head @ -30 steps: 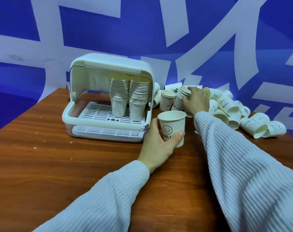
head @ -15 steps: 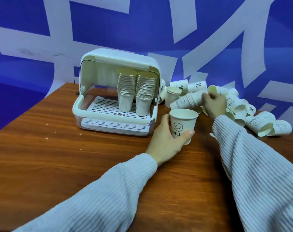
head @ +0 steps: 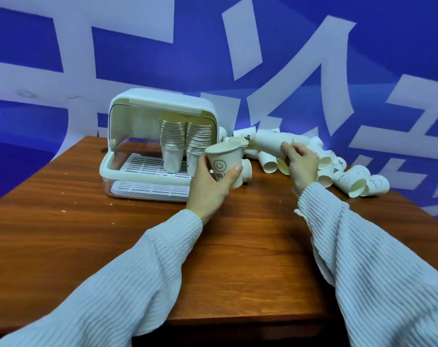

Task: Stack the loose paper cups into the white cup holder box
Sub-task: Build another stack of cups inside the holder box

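The left hand [head: 209,187] grips a smiley-face cup [head: 223,164] upright, thumb on one side and fingers round the other, just right of the white cup holder box [head: 127,156], which sits at about eleven o'clock on the wooden table [head: 87,221] with its lid raised. Inside the box stand two inverted stacks of cups [head: 185,144] (bases up, side by side, at its right end). The right hand [head: 300,162] curls its fingers around a nested sleeve of cups [head: 269,144] lying tilted at one o'clock. The loose paper cups [head: 350,177] lie tumbled from one to two o'clock, against the blue-and-white wall [head: 313,46].
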The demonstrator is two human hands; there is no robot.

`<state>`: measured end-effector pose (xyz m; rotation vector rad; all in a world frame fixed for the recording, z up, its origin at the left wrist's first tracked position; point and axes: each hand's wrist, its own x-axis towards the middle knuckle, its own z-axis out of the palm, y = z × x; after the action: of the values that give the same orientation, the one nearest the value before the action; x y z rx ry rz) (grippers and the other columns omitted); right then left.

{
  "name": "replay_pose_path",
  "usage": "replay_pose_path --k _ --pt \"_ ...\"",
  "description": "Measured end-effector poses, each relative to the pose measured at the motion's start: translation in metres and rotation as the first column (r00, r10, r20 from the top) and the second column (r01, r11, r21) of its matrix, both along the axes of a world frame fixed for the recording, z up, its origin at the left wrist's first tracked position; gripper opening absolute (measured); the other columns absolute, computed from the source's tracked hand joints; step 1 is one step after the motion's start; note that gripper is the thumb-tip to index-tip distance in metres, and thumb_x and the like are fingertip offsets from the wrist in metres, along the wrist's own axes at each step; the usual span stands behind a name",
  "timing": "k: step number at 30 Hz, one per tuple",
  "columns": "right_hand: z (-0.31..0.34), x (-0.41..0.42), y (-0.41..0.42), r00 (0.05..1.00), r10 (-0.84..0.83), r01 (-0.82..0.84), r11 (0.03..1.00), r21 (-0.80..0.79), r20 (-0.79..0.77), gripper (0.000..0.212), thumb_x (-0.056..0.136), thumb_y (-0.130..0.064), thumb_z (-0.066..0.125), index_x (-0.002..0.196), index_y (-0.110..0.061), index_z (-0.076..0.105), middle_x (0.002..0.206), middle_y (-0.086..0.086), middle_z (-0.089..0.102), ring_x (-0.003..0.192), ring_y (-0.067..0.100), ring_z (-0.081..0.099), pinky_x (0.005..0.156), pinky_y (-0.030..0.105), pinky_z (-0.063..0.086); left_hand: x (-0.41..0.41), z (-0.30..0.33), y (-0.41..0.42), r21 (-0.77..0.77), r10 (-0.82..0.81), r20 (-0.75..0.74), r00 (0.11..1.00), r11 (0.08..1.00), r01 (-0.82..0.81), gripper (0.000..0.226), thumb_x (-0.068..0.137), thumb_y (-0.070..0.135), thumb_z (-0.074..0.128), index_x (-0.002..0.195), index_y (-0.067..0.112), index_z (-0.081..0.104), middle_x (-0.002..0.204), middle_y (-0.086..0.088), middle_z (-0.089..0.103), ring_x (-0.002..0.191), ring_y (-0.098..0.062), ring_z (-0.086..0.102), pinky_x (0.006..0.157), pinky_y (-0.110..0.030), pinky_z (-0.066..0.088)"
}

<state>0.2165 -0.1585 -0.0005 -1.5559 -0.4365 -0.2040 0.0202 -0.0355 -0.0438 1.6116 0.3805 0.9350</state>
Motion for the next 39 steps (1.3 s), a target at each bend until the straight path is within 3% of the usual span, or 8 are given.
replay_pose_path --k 5,7,13,15,20,30,35,39 --pt "0.017 -0.046 0.032 0.914 0.308 -0.276 0.949 -0.151 0.265 0.011 0.098 -0.018 0.068 0.096 -0.012 0.077 0.088 -0.004 0.077 0.083 0.004 0.067 0.081 0.024 0.053 -0.029 0.017 0.025 -0.007 0.2 0.051 0.978 0.98 -0.2 0.063 0.083 0.051 0.08 0.131 0.025 0.049 0.116 0.017 0.062 0.098 0.018 0.057 0.076 -0.002 0.044" --pt "0.019 -0.06 0.047 0.85 0.391 -0.296 0.909 -0.293 0.353 0.017 0.1 -0.019 0.065 0.107 -0.01 0.077 0.098 0.001 0.077 0.093 0.01 0.069 0.084 0.024 0.052 -0.044 0.021 0.038 0.001 0.275 0.047 0.96 0.961 -0.275 0.064 0.083 0.056 0.076 0.13 0.021 0.049 0.118 0.01 0.062 0.1 0.008 0.058 0.073 -0.002 0.041" --pt "0.013 -0.095 0.089 0.686 0.539 -0.14 0.758 -0.637 0.49 0.019 0.097 -0.026 0.066 0.109 -0.016 0.076 0.105 0.003 0.076 0.1 0.024 0.069 0.089 0.04 0.053 -0.074 0.02 0.077 0.08 0.466 0.003 0.885 0.882 -0.464 0.052 0.085 0.054 0.076 0.118 0.023 0.051 0.112 0.008 0.063 0.108 -0.014 0.062 0.086 -0.017 0.047" --pt "0.01 -0.102 0.099 0.669 0.552 -0.032 0.691 -0.722 0.498 0.017 0.096 -0.03 0.063 0.106 -0.023 0.075 0.106 0.0 0.076 0.102 0.026 0.069 0.085 0.043 0.054 -0.08 0.016 0.086 0.118 0.472 -0.026 0.881 0.877 -0.466 0.06 0.084 0.053 0.078 0.126 0.021 0.051 0.12 0.005 0.063 0.115 -0.016 0.06 0.098 -0.032 0.048" --pt "0.004 -0.1 0.109 0.692 0.581 0.108 0.504 -0.857 0.429 0.026 0.096 -0.035 0.059 0.116 -0.029 0.075 0.115 0.0 0.076 0.111 0.028 0.067 0.091 0.04 0.054 -0.085 0.009 0.091 0.189 0.433 -0.055 0.9 0.889 -0.416 0.078 0.083 0.049 0.079 0.144 0.023 0.036 0.135 0.002 0.055 0.122 -0.018 0.054 0.1 -0.034 0.042" --pt "-0.002 -0.107 0.117 0.665 0.652 -0.043 0.52 -0.853 0.364 0.027 0.094 -0.037 0.066 0.117 -0.03 0.077 0.115 -0.003 0.077 0.112 0.022 0.067 0.098 0.039 0.052 -0.078 0.008 0.093 0.196 0.4 -0.081 0.913 0.904 -0.379 0.091 0.069 0.064 0.074 0.142 0.029 0.034 0.135 0.004 0.053 0.126 -0.022 0.056 0.106 -0.049 0.049" --pt "-0.004 -0.114 0.125 0.643 0.669 0.013 0.478 -0.878 0.373 0.037 0.096 -0.046 0.052 0.124 -0.033 0.073 0.116 -0.002 0.076 0.115 0.027 0.065 0.101 0.043 0.049 -0.078 0.01 0.093 0.268 0.403 -0.091 0.91 0.89 -0.368 0.079 0.079 0.04 0.083 0.142 0.022 0.038 0.122 0.005 0.05 0.122 -0.024 0.055 0.105 -0.046 0.047" --pt "0.002 -0.112 0.117 0.705 0.584 -0.042 0.601 -0.798 0.403 0.05 0.091 -0.052 0.05 0.132 -0.029 0.068 0.117 -0.007 0.075 0.115 0.019 0.065 0.102 0.044 0.049 -0.074 0.021 0.096 0.316 0.405 -0.121 0.906 0.881 -0.351 0.084 0.081 0.039 0.082 0.147 0.022 0.033 0.134 -0.003 0.057 0.125 -0.026 0.055 0.105 -0.041 0.046"
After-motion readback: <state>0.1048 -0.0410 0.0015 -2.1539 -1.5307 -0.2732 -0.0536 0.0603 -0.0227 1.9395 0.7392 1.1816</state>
